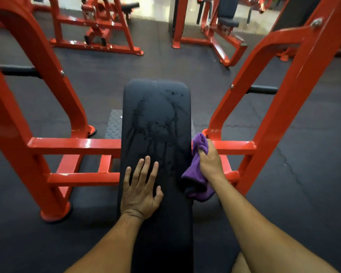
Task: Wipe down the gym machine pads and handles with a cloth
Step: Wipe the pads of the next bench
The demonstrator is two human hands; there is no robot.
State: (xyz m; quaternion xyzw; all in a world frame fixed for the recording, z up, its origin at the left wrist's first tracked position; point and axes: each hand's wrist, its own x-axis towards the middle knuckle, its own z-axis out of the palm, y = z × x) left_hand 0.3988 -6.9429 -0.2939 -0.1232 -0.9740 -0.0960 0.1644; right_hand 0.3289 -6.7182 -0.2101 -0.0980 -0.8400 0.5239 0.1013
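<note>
The black bench pad (156, 134), streaked wet, runs from centre toward 6 o'clock, its near end cut off. The left hand (141, 191) lies flat on it, fingers spread. At 3 o'clock, off the pad's right edge, the right hand (210, 160) grasps a purple cloth (197, 174), partly hidden. Red frame (75, 143) flanks both sides; dark floor (185, 64) lies open at 12.

The near end of the black pad (158, 123) runs off the bottom edge, between the forearms. The right hand (210, 161) covers the middle of the purple cloth (197, 174), and its fingertips are buried in the folds. The red frame (47, 79) is cut off at the left, right and top edges. The far machines (95, 26) are blurred and cropped at the top.
</note>
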